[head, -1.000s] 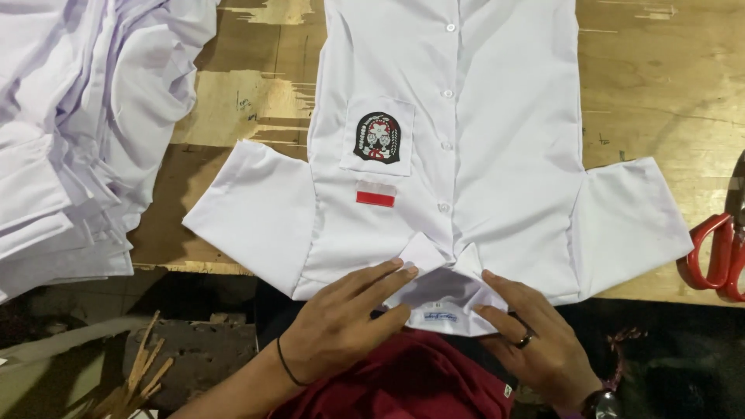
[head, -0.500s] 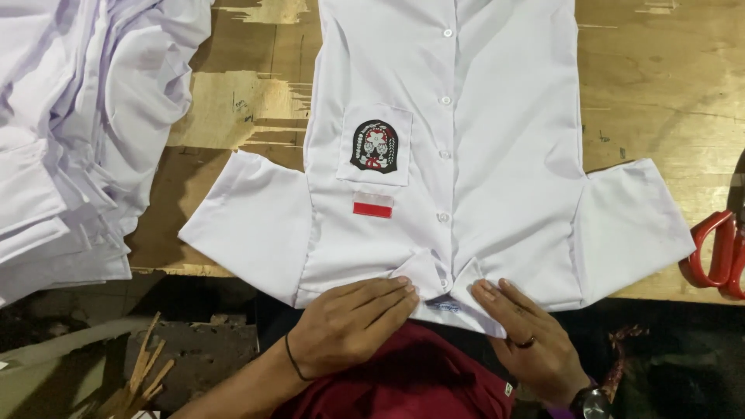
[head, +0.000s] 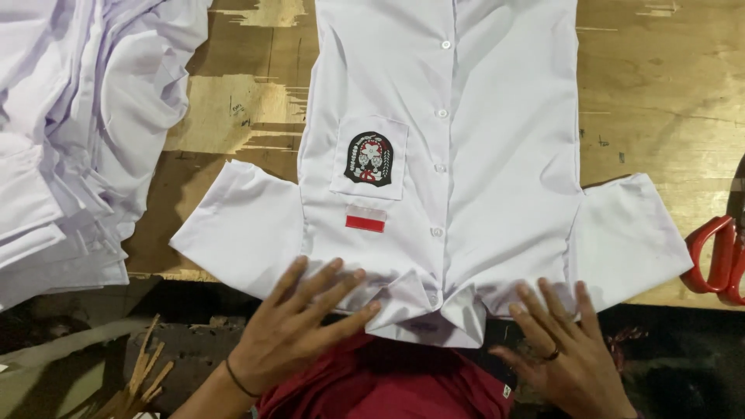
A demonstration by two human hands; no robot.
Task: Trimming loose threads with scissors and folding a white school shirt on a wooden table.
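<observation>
White shirt (head: pixel 481 155) lies face up on wooden table (head: pixel 660 93), long axis top to bottom of frame, collar at bottom centre. Left hand (head: pixel 299 334) and right hand (head: pixel 563 349) both flat, fingers spread, pressing the shoulders either side of collar, grasping nothing. Shirt pile (head: pixel 70 155) upper left; red scissors (head: pixel 718 260) right edge. No containers.

A shirt (head: pixel 481 155) lies flat on the table (head: pixel 667 101), buttons up, collar (head: pixel 434 314) at the near edge; its sleeves spread left and right; a pocket with a badge (head: pixel 369 157) sits left of the button row; the left hand (head: pixel 299 334) rests flat left of the collar, the right hand (head: pixel 566 361) right of it; a pile of shirts (head: pixel 70 140) lies at far left; scissors (head: pixel 718 256) lie at the right edge.
</observation>
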